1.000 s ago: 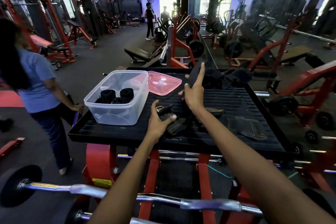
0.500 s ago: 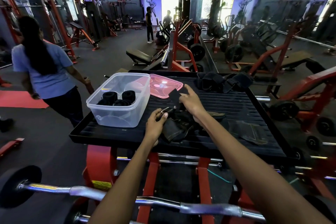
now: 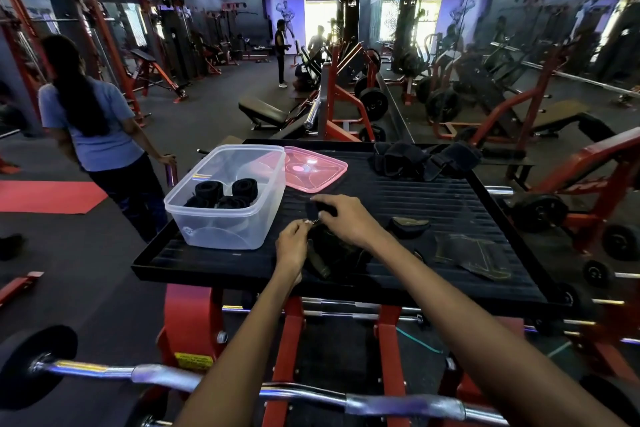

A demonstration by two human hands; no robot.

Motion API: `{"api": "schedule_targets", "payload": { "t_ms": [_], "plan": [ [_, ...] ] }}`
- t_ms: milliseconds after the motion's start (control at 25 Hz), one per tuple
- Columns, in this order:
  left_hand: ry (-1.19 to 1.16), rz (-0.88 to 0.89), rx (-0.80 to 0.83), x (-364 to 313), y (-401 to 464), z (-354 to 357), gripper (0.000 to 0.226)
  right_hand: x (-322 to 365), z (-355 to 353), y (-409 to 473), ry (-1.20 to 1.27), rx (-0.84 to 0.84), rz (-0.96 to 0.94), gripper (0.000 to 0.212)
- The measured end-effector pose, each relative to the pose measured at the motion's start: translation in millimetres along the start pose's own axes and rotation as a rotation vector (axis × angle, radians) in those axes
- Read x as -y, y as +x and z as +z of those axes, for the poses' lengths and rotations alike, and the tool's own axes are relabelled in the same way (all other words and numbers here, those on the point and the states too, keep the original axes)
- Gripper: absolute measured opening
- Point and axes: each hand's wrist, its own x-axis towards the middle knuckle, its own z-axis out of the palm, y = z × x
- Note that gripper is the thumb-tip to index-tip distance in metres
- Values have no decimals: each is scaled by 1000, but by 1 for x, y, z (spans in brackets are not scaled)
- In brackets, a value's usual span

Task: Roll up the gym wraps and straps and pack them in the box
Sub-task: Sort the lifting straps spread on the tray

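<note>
Landmark: we place everything against the clear box (image 3: 225, 198), which stands on the black ribbed worktop (image 3: 450, 204) with its lid off
Packed so far: several black rolls (image 3: 227, 192) already lie in the box
Strap in hand: a black strap (image 3: 332, 253) lies just right of the box's near corner, bunched under our hands
Left hand (image 3: 292, 246): its fingers pinch the strap's near end, by what looks like a small metal ring
Right hand (image 3: 341, 218): its fingers curl over and grasp the strap's dark fold, touching the left fingertips
Lid: the pink lid (image 3: 311, 168) lies behind the box's right side, touching it
Still to roll: a heap of wraps (image 3: 422, 159) far right of the box, a flat pad (image 3: 474, 255) and a small dark piece (image 3: 410, 224) nearer
Risk: we judge the roll may start slack or skewed if the pinched end slips, and spring open once dropped in the box
Risk: the trailing tail may snag on the worktop's ribs
</note>
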Motion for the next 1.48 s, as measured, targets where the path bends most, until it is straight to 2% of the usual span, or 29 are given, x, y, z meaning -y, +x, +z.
{"api": "schedule_targets", "payload": {
  "t_ms": [80, 200, 280, 400, 520, 640, 760, 960, 1120, 1280, 1320, 1480],
  "plan": [
    [-1, -4, -6, -2, -2, 0, 23, -1, 4, -2, 78, -16, 20, 30],
    [-12, 20, -13, -3, -2, 0, 20, -8, 5, -2, 45, -181, -30, 25],
    [0, 28, 19, -3, -3, 1, 13, -12, 7, -2, -24, -152, -74, 24],
    [39, 6, 32, 0, -3, 1, 5, -13, 8, -6, 74, -131, 0, 21],
    [71, -17, -23, -3, -2, 0, 13, -11, 10, -9, 167, -148, 12, 17],
    [90, -5, -54, -5, -5, 0, 20, -8, 13, -12, 110, -116, 22, 13],
    [-13, 25, -87, -6, -5, -1, 25, -7, 13, -11, 36, -192, 53, 13],
    [-12, 134, -27, -8, -12, -1, 16, -4, 12, 0, -104, -86, -10, 17],
    [-12, 156, -15, -6, -10, -2, 11, 1, 17, 6, -158, -214, -46, 16],
    [-11, 101, -49, -3, -7, -1, 10, 0, 12, 9, -172, -1, -79, 24],
    [-24, 101, -41, -4, -8, -1, 10, -1, 10, 9, -160, 7, -89, 24],
    [-33, 156, 12, -8, -11, 0, 15, 3, 10, 9, -183, -103, -103, 19]
  ]
}}
